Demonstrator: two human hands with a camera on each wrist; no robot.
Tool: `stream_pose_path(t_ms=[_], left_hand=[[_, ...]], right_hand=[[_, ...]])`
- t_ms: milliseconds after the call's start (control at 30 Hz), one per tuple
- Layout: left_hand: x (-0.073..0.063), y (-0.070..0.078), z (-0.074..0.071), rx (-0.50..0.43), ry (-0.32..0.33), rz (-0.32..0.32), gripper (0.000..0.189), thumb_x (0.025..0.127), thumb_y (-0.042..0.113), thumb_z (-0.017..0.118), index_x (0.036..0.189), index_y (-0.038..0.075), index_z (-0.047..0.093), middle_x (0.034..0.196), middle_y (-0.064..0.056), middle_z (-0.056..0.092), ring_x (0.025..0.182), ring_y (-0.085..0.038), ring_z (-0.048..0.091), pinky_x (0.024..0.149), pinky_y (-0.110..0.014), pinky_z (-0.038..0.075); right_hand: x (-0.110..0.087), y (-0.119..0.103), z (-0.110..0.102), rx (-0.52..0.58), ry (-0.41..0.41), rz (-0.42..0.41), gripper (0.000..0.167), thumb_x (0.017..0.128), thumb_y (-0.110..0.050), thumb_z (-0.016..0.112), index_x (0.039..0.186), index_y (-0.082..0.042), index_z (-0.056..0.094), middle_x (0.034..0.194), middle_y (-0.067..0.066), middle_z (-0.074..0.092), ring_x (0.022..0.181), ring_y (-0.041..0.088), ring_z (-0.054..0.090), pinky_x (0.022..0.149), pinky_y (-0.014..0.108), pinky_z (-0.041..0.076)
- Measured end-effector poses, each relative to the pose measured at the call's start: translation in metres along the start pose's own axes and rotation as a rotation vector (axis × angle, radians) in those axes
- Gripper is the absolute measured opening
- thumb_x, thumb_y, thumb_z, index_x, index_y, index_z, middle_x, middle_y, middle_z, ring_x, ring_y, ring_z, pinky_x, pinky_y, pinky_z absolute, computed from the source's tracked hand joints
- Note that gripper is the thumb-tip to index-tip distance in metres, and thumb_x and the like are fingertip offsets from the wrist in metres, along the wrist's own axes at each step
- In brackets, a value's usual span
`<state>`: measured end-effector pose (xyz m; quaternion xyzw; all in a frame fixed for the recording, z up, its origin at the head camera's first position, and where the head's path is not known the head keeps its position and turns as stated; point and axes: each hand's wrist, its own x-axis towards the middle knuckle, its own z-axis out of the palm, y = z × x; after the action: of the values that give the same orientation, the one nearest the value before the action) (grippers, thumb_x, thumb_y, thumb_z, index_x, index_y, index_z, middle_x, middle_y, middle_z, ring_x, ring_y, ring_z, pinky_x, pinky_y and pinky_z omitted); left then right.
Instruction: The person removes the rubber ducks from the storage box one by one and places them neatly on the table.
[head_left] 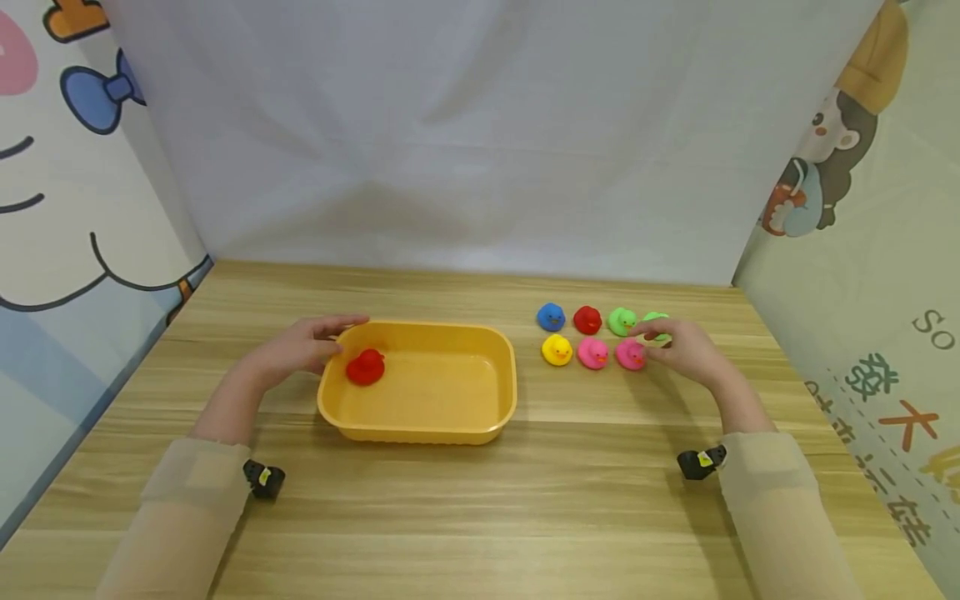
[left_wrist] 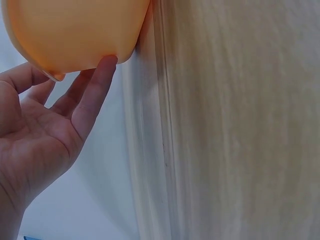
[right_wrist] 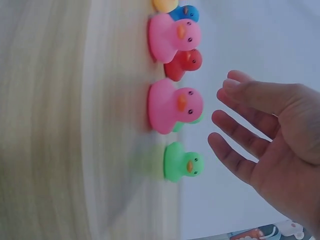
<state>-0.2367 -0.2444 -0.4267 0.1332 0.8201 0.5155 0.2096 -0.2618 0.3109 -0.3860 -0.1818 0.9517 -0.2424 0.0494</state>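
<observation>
Head view: left hand [head_left: 303, 346] open, fingertips touching yellow tub [head_left: 420, 421] rim.
Right hand [head_left: 686, 348]: open, hovering beside pink duck [head_left: 631, 354].
Duck handling: likely light, squashy, smooth; pinch its body sides.

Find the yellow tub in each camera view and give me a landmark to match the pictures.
Head: the yellow tub sits left of centre on the wooden table, a red duck inside, the left hand at its left end.
Left wrist: its outer wall fills the top left, a fingertip touching it.
Right wrist: not in it.
Shared landmark: the wooden table's grain.
</observation>
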Motion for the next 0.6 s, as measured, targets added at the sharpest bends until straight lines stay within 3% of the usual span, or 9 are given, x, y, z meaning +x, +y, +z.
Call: stream_pose_path(t_ms=[367,600], left_hand=[[0.001,-0.001,0.000,0.007,0.006,-0.018,0.050,0.097,0.011,0.043,0.146,0.020,0.036,0.150,-0.020,0.028,0.127,-0.042,0.041,0.083,-0.045,0.054],[0.002,-0.003,0.000,0.004,0.014,-0.025,0.050,0.097,0.011,0.043,0.146,0.022,0.037,0.151,-0.019,0.028,0.127,-0.042,0.041,0.084,-0.046,0.054]], right_hand=[[-0.003,-0.027,-0.006,0.014,0.017,-0.034,0.028,0.089,-0.009,0.064,0.116,-0.003,0.064,0.120,0.020,0.061,0.110,0.037,0.053,0.086,0.049,0.050],[-0.002,-0.052,-0.007,0.005,0.074,-0.087,0.028,0.088,-0.009,0.065,0.115,-0.005,0.065,0.118,0.015,0.063,0.105,0.032,0.056,0.084,0.045,0.051]])
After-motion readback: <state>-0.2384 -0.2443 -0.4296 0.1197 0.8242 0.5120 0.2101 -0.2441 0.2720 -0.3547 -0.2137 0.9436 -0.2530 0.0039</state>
